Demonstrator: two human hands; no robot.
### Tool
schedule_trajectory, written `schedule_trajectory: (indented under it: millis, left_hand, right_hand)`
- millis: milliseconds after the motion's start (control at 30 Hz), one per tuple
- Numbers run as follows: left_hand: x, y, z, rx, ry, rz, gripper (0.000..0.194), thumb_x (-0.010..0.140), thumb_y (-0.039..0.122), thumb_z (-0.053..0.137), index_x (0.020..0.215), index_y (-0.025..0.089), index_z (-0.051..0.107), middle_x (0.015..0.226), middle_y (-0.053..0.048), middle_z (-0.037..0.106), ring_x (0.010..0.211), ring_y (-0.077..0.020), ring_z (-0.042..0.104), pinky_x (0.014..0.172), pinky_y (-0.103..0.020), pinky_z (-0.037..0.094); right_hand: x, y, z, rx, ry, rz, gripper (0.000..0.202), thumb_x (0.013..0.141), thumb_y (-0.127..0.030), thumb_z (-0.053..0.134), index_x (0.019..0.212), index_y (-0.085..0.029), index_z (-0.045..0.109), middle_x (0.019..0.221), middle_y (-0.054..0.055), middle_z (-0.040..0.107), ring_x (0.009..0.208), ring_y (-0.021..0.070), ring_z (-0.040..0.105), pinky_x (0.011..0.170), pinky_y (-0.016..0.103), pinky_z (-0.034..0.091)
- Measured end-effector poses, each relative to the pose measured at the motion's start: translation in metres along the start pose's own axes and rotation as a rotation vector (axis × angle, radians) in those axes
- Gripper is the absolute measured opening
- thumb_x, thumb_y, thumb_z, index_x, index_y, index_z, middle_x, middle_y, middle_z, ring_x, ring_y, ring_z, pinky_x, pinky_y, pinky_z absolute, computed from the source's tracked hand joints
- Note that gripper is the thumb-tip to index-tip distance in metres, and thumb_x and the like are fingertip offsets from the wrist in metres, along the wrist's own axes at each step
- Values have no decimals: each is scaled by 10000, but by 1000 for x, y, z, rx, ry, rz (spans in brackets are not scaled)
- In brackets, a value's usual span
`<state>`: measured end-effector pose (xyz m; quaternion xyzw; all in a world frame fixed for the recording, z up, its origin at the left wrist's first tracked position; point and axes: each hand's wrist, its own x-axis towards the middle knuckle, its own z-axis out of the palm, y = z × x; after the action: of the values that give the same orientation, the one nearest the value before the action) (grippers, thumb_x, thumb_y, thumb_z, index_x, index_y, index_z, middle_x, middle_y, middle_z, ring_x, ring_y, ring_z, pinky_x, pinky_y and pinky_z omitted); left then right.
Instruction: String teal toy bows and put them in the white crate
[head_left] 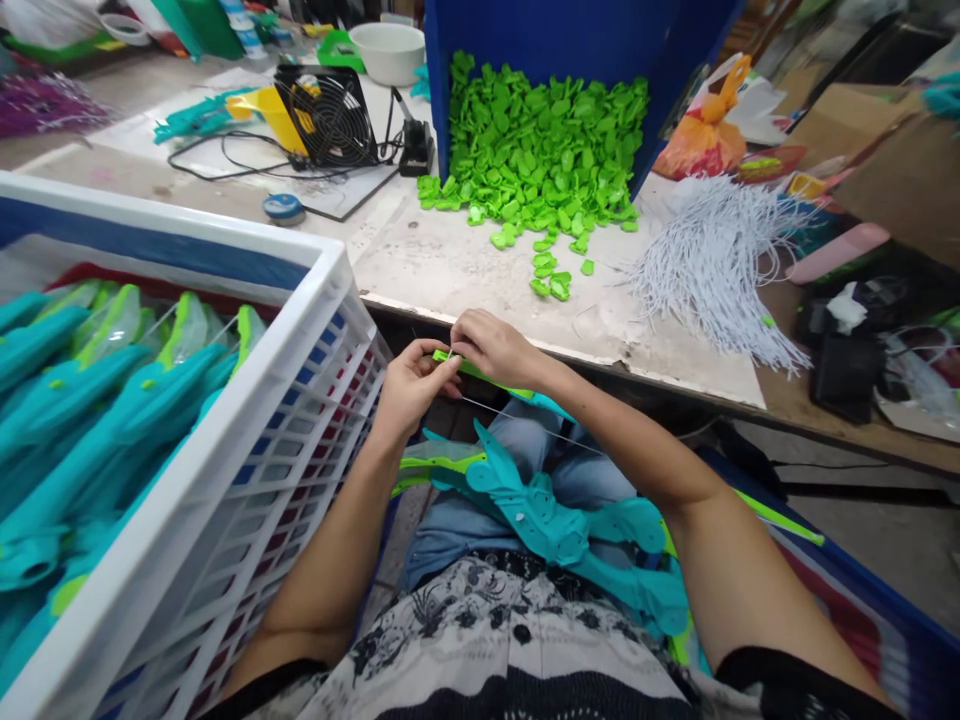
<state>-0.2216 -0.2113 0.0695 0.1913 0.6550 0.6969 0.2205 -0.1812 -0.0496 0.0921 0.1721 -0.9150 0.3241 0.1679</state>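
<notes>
In front of the table edge, my left hand point(416, 385) is closed in a pinch on a small bright green plastic piece point(441, 355). My right hand point(491, 345) meets it there, fingertips pressed together at the white string point(495, 408); my fingers partly hide how string and piece join. A turquoise and green plastic toy point(547, 520), shaped like a toy bow or crossbow, lies across my lap. One green limb of it runs up under my right hand, and the string stretches from my fingers toward the right, behind my forearm.
A white plastic crate point(330, 270) with several similar toys stands at left. On the table, green plastic pieces point(551, 140) spill from a blue bin point(577, 35). White strings point(720, 260) lie bundled at right. A black fan point(326, 115) stands behind a blue tape roll point(283, 208).
</notes>
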Motion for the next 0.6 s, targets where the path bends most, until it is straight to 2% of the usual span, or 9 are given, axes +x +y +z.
schedule_trajectory:
  millis: [67, 167, 267, 333, 400, 500, 533, 600]
  left_hand:
    - [0, -4, 3, 200, 106, 127, 266, 718, 366, 730, 858, 171, 617, 759, -26, 634, 654, -148, 609, 589, -252, 488]
    - [-4, -10, 11, 298, 252, 297, 147, 781, 292, 666, 865, 181, 618, 906, -42, 637, 766, -140, 596, 671, -250, 474]
    - [-10, -11, 18, 298, 210, 392, 94, 835, 224, 568, 897, 191, 629, 863, -27, 624, 780, -141, 587, 720, -266, 461]
    - [-11, -7, 18, 348, 130, 413, 120, 825, 218, 559, 821, 189, 675, 849, -31, 631, 827, -156, 589, 771, -278, 450]
    - [-6, -1, 16, 274, 71, 290, 174, 826, 283, 570, 803, 185, 712, 848, -43, 654, 860, -173, 596, 797, -287, 446]
    - [8, 10, 10, -65, 39, -11, 310, 783, 451, 626, 800, 156, 722, 815, -64, 671, 836, -187, 612, 749, -289, 466]
    - [12, 13, 8, -174, 35, -83, 327, 731, 470, 679, 779, 148, 715, 787, -62, 670, 804, -182, 615, 721, -283, 470]
    - [19, 18, 4, -304, 60, -149, 328, 580, 408, 804, 735, 141, 694, 727, -44, 661, 728, -160, 610, 668, -261, 466]
  right_hand:
    - [1, 6, 4, 18, 52, 62, 73, 856, -196, 495, 787, -183, 514, 792, 27, 543, 761, 149, 475, 728, 281, 402]
    - [11, 39, -11, 20, 213, 225, 92, 861, -202, 489, 774, -180, 508, 768, 16, 527, 738, 139, 485, 740, 290, 416]
    - [25, 81, -41, -12, 497, 415, 194, 926, -188, 321, 841, -173, 494, 778, 17, 492, 748, 139, 490, 765, 327, 436]
    - [29, 88, -52, 12, 670, 463, 247, 959, -233, 264, 894, -186, 498, 795, 9, 482, 773, 135, 505, 766, 323, 457]
    - [25, 67, -45, 49, 711, 381, 236, 968, -314, 313, 906, -203, 511, 836, 14, 501, 839, 141, 521, 792, 321, 470]
    - [6, 11, -8, 81, 528, 121, 159, 928, -326, 456, 854, -208, 532, 958, 53, 539, 1019, 184, 503, 926, 377, 437]
    - [-1, -6, 6, 99, 469, 61, 138, 916, -306, 481, 834, -208, 534, 990, 63, 540, 1057, 197, 489, 957, 398, 420]
    - [-14, -27, 29, 140, 417, 23, 119, 901, -267, 500, 803, -206, 531, 1011, 77, 531, 1090, 211, 473, 978, 421, 403]
